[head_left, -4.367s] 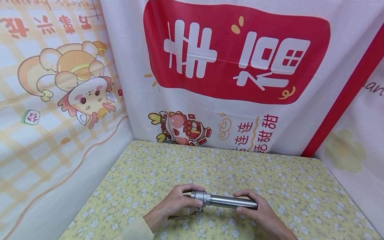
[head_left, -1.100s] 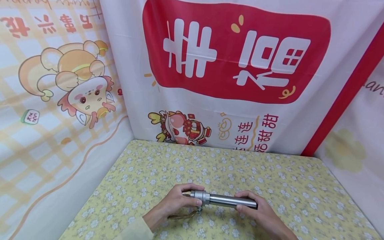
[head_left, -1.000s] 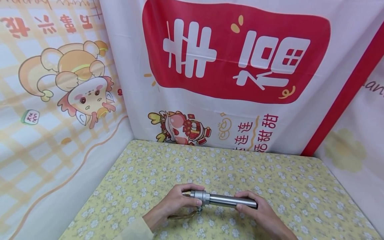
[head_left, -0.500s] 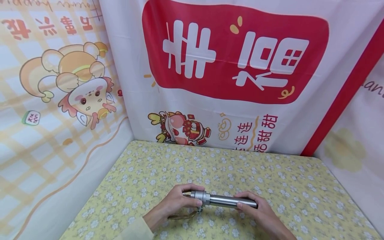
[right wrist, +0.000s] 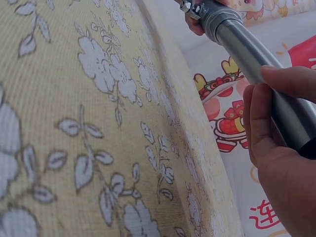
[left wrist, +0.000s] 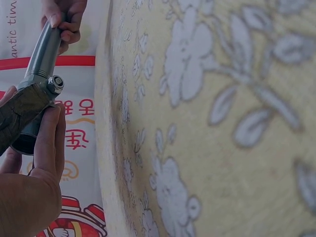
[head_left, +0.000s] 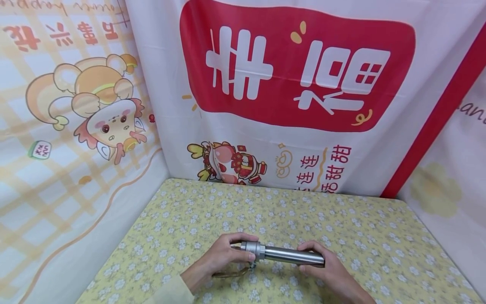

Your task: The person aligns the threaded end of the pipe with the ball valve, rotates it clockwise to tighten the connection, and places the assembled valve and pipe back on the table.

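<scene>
A metal ball valve (head_left: 252, 248) is joined to a smooth steel pipe (head_left: 282, 254), and both lie level above the table. My left hand (head_left: 222, 255) grips the valve body from its left end, fingers behind and thumb in front. The valve's lever handle (head_left: 231, 275) points left below that hand; up close in the left wrist view the handle (left wrist: 22, 112) looks dark and wrapped, beside a stem nut (left wrist: 57, 84). My right hand (head_left: 328, 266) pinches the pipe near its free right end, thumb on the near side. The right wrist view shows thumb and fingers around the pipe (right wrist: 249, 49).
The table (head_left: 197, 202) wears a yellow cloth printed with white flowers. Behind it hangs a white curtain (head_left: 174, 139) with a red panel, and more printed cloth (head_left: 79, 177) closes off the left side. Pale fabric (head_left: 436, 236) borders the right edge.
The right thumb, on top of the pipe half a second ago, is now lower on its near side. The left hand, valve and pipe stay in almost the same place.
</scene>
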### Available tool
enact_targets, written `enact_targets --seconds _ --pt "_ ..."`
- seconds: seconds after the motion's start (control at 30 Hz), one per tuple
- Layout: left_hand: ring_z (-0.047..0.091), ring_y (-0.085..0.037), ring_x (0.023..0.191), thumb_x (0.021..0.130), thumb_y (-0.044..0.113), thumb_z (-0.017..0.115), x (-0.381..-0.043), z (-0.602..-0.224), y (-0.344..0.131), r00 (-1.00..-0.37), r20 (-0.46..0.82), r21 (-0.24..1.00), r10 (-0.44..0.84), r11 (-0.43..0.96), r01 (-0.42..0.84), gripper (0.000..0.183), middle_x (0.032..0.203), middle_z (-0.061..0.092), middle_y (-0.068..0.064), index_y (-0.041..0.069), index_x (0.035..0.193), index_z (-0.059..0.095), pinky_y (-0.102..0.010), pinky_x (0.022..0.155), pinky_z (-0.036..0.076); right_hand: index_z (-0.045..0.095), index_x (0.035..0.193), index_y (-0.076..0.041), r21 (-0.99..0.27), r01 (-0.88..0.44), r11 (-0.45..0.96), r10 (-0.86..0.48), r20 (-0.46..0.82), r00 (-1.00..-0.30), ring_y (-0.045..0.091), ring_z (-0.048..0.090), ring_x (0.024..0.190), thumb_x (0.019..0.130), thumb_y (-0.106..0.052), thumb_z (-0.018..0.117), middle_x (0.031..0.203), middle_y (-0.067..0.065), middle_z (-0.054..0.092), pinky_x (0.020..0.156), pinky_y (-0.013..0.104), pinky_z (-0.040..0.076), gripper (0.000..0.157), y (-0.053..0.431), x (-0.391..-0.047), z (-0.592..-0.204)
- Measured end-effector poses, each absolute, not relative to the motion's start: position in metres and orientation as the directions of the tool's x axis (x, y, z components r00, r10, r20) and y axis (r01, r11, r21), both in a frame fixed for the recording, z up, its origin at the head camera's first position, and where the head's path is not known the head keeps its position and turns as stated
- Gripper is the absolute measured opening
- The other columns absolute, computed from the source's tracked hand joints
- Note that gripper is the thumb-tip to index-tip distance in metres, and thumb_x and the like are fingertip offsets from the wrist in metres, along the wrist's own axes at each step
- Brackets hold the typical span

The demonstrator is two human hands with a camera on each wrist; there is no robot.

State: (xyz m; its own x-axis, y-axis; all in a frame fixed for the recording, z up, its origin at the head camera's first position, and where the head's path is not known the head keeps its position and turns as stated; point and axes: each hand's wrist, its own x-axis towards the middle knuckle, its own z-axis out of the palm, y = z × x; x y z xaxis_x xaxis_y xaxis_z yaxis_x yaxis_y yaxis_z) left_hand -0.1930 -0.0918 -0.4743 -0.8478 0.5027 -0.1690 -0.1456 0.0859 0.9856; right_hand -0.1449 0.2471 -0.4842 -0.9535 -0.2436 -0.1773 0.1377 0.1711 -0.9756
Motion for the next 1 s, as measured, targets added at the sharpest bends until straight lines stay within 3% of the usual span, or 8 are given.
enact_targets --seconds 0.33,1.0 --pt "0.073 -0.021 0.107 0.094 0.023 0.089 -0.1934 -0.475 -0.0929 -0.846 -0.169 0.986 0.506 0.083 -0.148 0.051 0.135 0.069 -0.008 0.011 0.141 0.074 -0.037 0.091 0.068 0.061 0.14 -0.004 -0.97 0.183 0.161 -0.251 -0.22 -0.943 0.024 0.064 0.108 0.103 -0.025 0.079 0.134 0.014 0.064 0.087 0.038 0.061 0.047 0.2478 -0.1436 -0.4803" --pt "0.073 -0.021 0.107 0.094 0.02 0.089 -0.1931 -0.4792 -0.093 -0.845 -0.152 0.988 0.512 0.067 -0.137 0.048 0.133 0.07 -0.008 0.013 0.139 0.075 -0.037 0.092 0.068 0.069 0.137 -0.002 -0.966 0.184 0.182 -0.217 -0.222 -0.951 0.024 0.071 0.101 0.103 -0.034 0.077 0.119 0.01 0.075 0.085 0.037 0.064 0.048 0.2463 -0.1472 -0.4809"
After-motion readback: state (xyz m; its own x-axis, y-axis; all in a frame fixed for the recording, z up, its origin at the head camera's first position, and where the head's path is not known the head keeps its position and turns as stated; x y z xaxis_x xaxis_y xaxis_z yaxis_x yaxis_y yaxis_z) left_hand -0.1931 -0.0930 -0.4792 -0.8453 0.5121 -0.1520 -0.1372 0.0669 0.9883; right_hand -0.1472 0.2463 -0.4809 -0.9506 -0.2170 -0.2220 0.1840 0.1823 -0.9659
